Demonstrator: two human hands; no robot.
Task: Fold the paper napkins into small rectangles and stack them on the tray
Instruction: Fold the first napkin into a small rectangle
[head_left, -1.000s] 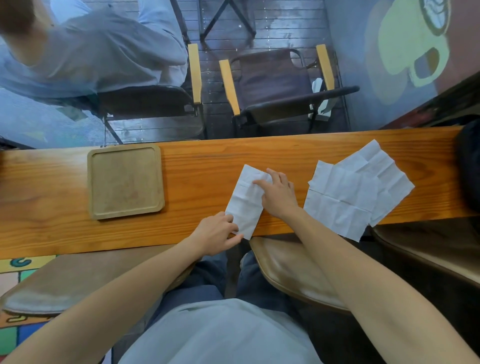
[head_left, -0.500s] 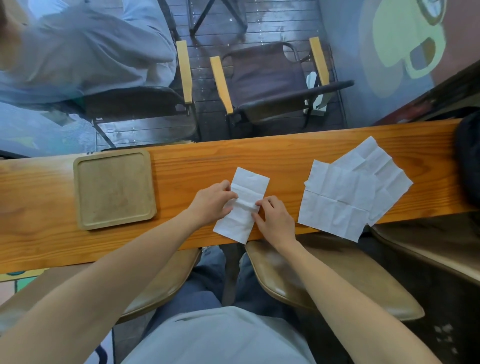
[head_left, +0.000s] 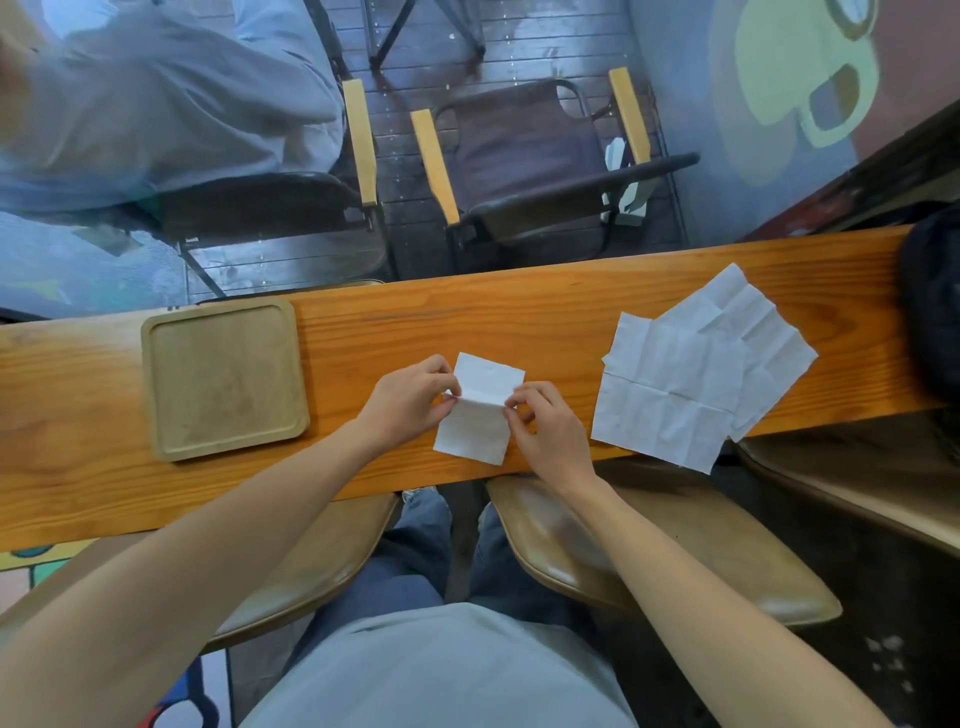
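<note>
I saw white napkin (head_left: 477, 410) on wooden counter (head_left: 519, 322), narrow folded strip, creased across middle. Left hand (head_left: 410, 402) pinched crease at left edge, right hand (head_left: 545, 426) pinched right edge. Square wooden tray (head_left: 156, 384) lay left of left hand, bare. Unfolded napkins (head_left: 696, 374) lay overlapped right of right hand.

On the counter (head_left: 519, 312), the tray (head_left: 223, 379) lies left, the half-folded napkin (head_left: 480, 415) centre, unfolded napkins (head_left: 691, 374) right
</note>
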